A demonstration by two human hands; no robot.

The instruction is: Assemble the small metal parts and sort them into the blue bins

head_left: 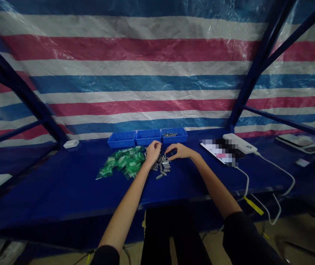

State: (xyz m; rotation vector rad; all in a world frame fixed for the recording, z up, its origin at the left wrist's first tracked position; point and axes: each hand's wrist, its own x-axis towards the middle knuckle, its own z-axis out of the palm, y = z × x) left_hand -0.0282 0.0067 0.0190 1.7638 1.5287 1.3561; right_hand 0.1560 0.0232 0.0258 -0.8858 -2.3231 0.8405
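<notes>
My left hand (153, 152) is over the left side of a loose pile of small grey metal cylinders (166, 167), fingers curled together. Whatever they hold, if anything, is too small to make out. At the pile's right edge, my right hand (179, 151) has its thumb and fingers apart, with nothing visible between them. Just left of my left hand lies a heap of green-and-clear plastic packets (129, 162). Part of the metal pile is hidden behind my left hand.
Behind the hands stand a left blue bin (122, 140), a middle blue bin (148, 138) and a right blue bin (183, 138) holding small metal parts. A phone-like screen (215, 152), white power bank (238, 142) and cables lie right; a scale (301, 142) sits farther right.
</notes>
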